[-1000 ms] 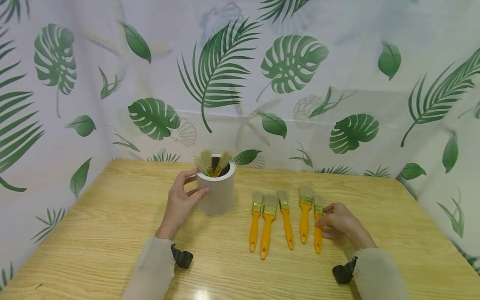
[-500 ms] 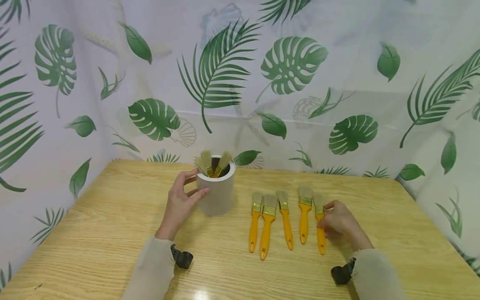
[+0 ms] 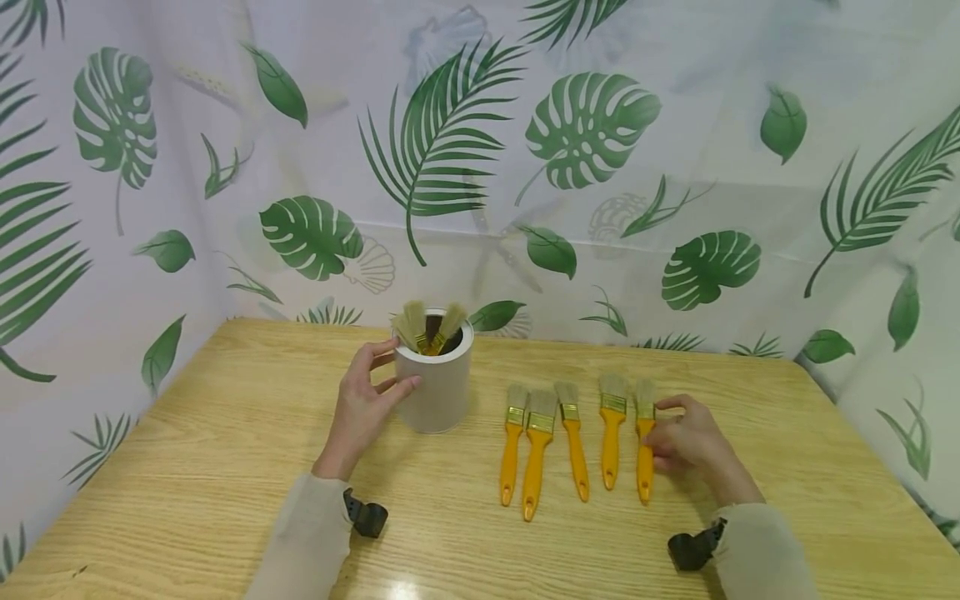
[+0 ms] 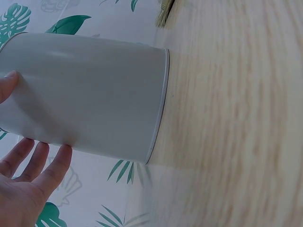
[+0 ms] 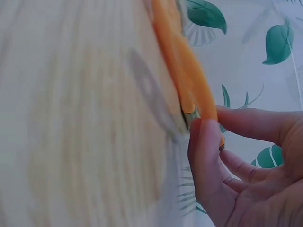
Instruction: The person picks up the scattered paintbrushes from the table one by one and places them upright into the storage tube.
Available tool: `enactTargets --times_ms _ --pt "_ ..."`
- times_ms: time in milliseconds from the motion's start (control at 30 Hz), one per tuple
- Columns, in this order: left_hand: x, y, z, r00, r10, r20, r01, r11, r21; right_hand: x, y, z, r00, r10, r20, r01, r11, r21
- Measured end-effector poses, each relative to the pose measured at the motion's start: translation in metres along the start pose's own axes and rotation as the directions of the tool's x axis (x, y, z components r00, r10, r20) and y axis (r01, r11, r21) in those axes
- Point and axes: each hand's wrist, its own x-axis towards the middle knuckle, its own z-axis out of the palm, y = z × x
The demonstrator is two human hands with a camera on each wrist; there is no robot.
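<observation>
In the head view my left hand [image 3: 363,408] holds a pale grey can [image 3: 437,396] by its left side, thumb on the front and fingers near the white rim. The left wrist view shows the thumb and fingertips against the can's smooth wall [image 4: 90,94]. Several paintbrushes [image 3: 452,320] stand in the can, bristles up. My right hand [image 3: 696,437] pinches the orange handle of the rightmost paintbrush [image 3: 645,467] between thumb and fingers. In the right wrist view this handle [image 5: 203,92] is tilted up from the wood, over its own reflection.
Left of the held brush, several more paintbrushes lie in a row on the wooden table [image 3: 225,500], among them a wide one [image 3: 533,462] and another [image 3: 611,442]. A leaf-printed cloth [image 3: 480,150] hangs behind the table and along its sides.
My right hand has shifted the rightmost paintbrush slightly right and away from me, widening its gap to the neighbouring brush. My left hand and the can have stayed in place.
</observation>
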Motion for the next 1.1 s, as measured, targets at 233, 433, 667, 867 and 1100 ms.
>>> enactTargets --times_ms 233,433,667,867,1100 --pt "0.0 0.0 0.0 1.0 -0.011 -0.004 0.011 1.0 -0.017 -0.001 -0.006 -0.001 1.0 -0.002 0.0 0.002 0.996 0.088" --pt "0.0 0.0 0.0 1.0 -0.01 -0.008 0.01 1.0 -0.014 -0.002 -0.01 0.001 0.999 -0.037 0.001 0.036 0.987 0.155" --pt "0.0 0.0 0.0 1.0 -0.004 -0.007 0.004 1.0 -0.009 -0.001 -0.015 0.005 0.997 -0.079 -0.014 0.08 0.976 0.201" --pt "0.0 0.0 0.0 1.0 -0.005 -0.004 0.005 1.0 -0.015 0.001 -0.021 0.013 0.99 -0.127 -0.054 0.137 0.956 0.258" --pt "0.0 0.0 -0.001 1.0 -0.008 -0.003 0.008 1.0 -0.008 0.002 -0.034 0.025 0.98 -0.147 -0.135 0.186 0.918 0.351"
